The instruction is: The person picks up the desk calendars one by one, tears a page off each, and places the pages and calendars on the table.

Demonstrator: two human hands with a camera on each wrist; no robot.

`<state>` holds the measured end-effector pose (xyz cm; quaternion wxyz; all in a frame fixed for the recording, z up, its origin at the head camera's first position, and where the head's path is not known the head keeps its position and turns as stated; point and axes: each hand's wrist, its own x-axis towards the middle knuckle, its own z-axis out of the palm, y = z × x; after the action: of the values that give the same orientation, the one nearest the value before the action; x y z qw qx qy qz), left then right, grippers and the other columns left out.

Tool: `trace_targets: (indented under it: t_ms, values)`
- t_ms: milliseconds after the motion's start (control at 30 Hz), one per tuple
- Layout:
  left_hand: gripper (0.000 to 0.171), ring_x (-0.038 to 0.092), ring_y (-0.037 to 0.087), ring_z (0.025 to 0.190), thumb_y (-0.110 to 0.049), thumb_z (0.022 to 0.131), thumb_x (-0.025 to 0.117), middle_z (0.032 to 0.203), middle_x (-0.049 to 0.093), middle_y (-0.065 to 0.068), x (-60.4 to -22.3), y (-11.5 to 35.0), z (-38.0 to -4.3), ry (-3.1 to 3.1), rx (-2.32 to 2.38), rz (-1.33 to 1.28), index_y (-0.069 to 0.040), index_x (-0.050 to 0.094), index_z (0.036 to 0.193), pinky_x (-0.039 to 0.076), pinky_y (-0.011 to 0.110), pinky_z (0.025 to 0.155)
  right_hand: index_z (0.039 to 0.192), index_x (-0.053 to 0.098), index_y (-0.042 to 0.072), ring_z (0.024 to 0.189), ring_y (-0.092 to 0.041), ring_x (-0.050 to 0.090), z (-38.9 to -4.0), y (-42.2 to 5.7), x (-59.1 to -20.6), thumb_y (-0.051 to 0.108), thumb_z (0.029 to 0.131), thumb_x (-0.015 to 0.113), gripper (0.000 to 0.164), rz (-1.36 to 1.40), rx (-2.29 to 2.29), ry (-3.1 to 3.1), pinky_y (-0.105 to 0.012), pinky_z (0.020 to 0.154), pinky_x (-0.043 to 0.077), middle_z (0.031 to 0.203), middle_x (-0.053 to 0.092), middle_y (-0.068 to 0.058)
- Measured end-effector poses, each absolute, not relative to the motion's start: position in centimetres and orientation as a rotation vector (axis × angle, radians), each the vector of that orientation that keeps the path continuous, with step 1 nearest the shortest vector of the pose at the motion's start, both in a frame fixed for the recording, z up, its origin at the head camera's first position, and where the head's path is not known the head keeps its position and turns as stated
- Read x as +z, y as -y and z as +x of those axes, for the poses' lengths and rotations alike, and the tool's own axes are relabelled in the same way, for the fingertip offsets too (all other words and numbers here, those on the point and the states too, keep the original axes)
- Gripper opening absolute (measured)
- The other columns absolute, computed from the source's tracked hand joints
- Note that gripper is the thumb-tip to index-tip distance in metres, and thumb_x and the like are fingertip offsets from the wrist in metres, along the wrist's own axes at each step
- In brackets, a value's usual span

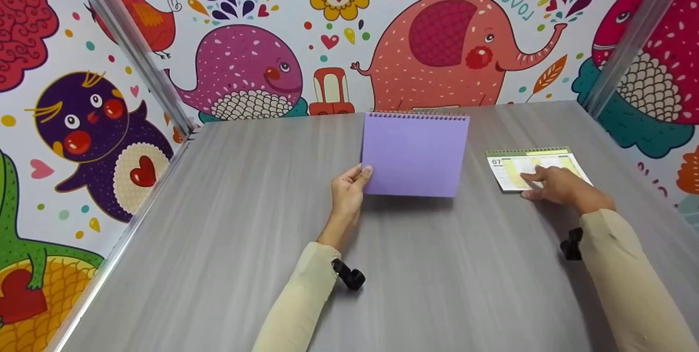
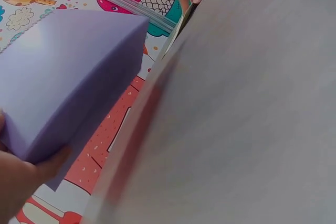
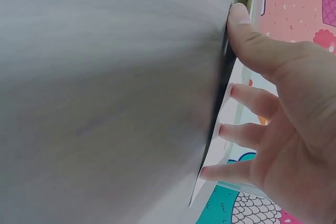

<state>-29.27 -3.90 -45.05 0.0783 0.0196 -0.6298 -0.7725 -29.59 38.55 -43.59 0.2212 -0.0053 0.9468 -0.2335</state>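
Observation:
My left hand [image 1: 349,188] grips a purple spiral-bound desk calendar [image 1: 414,155] by its left side, with the thumb on the front. In the left wrist view, its folded stand shape shows as two purple panels [image 2: 79,61] meeting at the coil, partly cut off. The calendar is tilted up, its lower edge over a shadow on the table. To the right lies a smaller desk calendar [image 1: 502,174], page 07 up. My right hand [image 1: 557,185] rests on it, fingertips on the page and thumb at its near edge. The right wrist view shows those fingers [image 3: 241,135] spread and fairly straight.
Both calendars are at the far half of a grey wood-grain table [image 1: 246,232]. Walls with cartoon animals [image 1: 442,52] stand behind and at both sides. A metal strip [image 1: 131,41] runs up the left corner.

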Motion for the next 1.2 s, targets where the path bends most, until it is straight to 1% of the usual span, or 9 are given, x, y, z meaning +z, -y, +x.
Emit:
trace_targets:
  t_ms: [133, 267, 400, 600, 833, 933, 1033, 1133, 1200]
  values:
    - [0.030, 0.063, 0.011, 0.098, -0.006, 0.096, 0.065, 0.104, 0.074, 0.013, -45.2, 3.8, -29.2, 1.937, -2.298, 0.070, 0.011, 0.066, 0.121, 0.053, 0.030, 0.097, 0.154, 0.028, 0.010, 0.143, -0.062, 0.010, -29.5, -38.5, -43.6, 0.055, 0.090, 0.066, 0.087, -0.022, -0.633, -2.629, -0.073, 0.113, 0.017, 0.159, 0.007, -0.037]
    - [0.031, 0.065, 0.013, 0.102, -0.007, 0.097, 0.064, 0.111, 0.074, 0.020, -45.2, 3.6, -29.2, 1.972, -2.263, 0.082, 0.011, 0.066, 0.122, 0.053, 0.033, 0.099, 0.155, 0.026, 0.010, 0.143, -0.062, 0.009, -29.4, -38.5, -43.6, 0.052, 0.094, 0.062, 0.082, -0.028, -0.619, -2.635, -0.075, 0.112, 0.015, 0.160, 0.006, -0.036]
    - [0.031, 0.064, 0.012, 0.101, -0.008, 0.096, 0.065, 0.112, 0.074, 0.020, -45.0, 3.4, -29.2, 2.038, -2.194, 0.069, 0.009, 0.067, 0.121, 0.054, 0.031, 0.096, 0.153, 0.030, 0.008, 0.142, -0.062, 0.012, -29.4, -38.7, -43.7, 0.039, 0.100, 0.058, 0.068, -0.049, -0.593, -2.668, -0.073, 0.112, 0.018, 0.158, 0.010, -0.038]
    - [0.030, 0.064, 0.012, 0.097, -0.010, 0.096, 0.067, 0.111, 0.074, 0.020, -45.0, 3.5, -29.0, 2.141, -2.078, 0.009, 0.007, 0.069, 0.120, 0.054, 0.027, 0.089, 0.149, 0.036, 0.003, 0.140, -0.061, 0.022, -29.7, -38.7, -43.9, 0.023, 0.101, 0.057, 0.057, -0.093, -0.562, -2.718, -0.068, 0.111, 0.027, 0.155, 0.016, -0.040]
    - [0.025, 0.067, 0.023, 0.106, -0.012, 0.093, 0.070, 0.112, 0.074, 0.018, -45.5, 4.2, -28.7, 2.391, -1.796, -0.042, 0.004, 0.074, 0.112, 0.055, 0.035, 0.091, 0.151, 0.034, 0.004, 0.139, -0.059, 0.025, -29.7, -38.8, -43.9, 0.016, 0.101, 0.052, 0.054, -0.072, -0.581, -2.688, -0.069, 0.111, 0.026, 0.156, 0.017, -0.039]
    - [0.019, 0.063, 0.016, 0.091, -0.014, 0.092, 0.072, 0.096, 0.074, 0.007, -45.4, 4.5, -28.7, 2.522, -1.679, 0.006, 0.001, 0.078, 0.101, 0.053, 0.029, 0.079, 0.152, 0.034, 0.005, 0.138, -0.059, 0.026, -29.7, -38.8, -43.9, 0.013, 0.101, 0.048, 0.054, -0.065, -0.579, -2.687, -0.072, 0.112, 0.024, 0.156, 0.018, -0.039]
    - [0.015, 0.050, 0.014, 0.077, -0.014, 0.091, 0.073, 0.081, 0.063, 0.000, -45.0, 4.8, -28.9, 2.608, -1.624, 0.049, -0.001, 0.079, 0.091, 0.043, 0.025, 0.068, 0.152, 0.034, 0.004, 0.138, -0.060, 0.025, -29.7, -38.8, -44.0, 0.012, 0.100, 0.048, 0.054, -0.077, -0.569, -2.694, -0.072, 0.112, 0.022, 0.155, 0.019, -0.040]
    - [0.014, 0.054, 0.011, 0.080, -0.014, 0.091, 0.074, 0.088, 0.071, 0.001, -44.6, 5.1, -29.1, 2.645, -1.594, 0.067, -0.002, 0.080, 0.095, 0.046, 0.024, 0.070, 0.151, 0.035, 0.003, 0.137, -0.060, 0.027, -29.7, -38.8, -43.9, 0.011, 0.099, 0.049, 0.054, -0.089, -0.558, -2.710, -0.072, 0.112, 0.023, 0.154, 0.021, -0.040]
    - [0.016, 0.057, 0.011, 0.083, -0.013, 0.090, 0.074, 0.098, 0.076, 0.006, -44.4, 5.2, -29.3, 2.660, -1.587, 0.069, -0.001, 0.079, 0.100, 0.048, 0.024, 0.071, 0.151, 0.036, 0.002, 0.137, -0.060, 0.027, -29.7, -38.8, -43.9, 0.010, 0.099, 0.050, 0.054, -0.092, -0.554, -2.719, -0.072, 0.112, 0.024, 0.153, 0.023, -0.040]
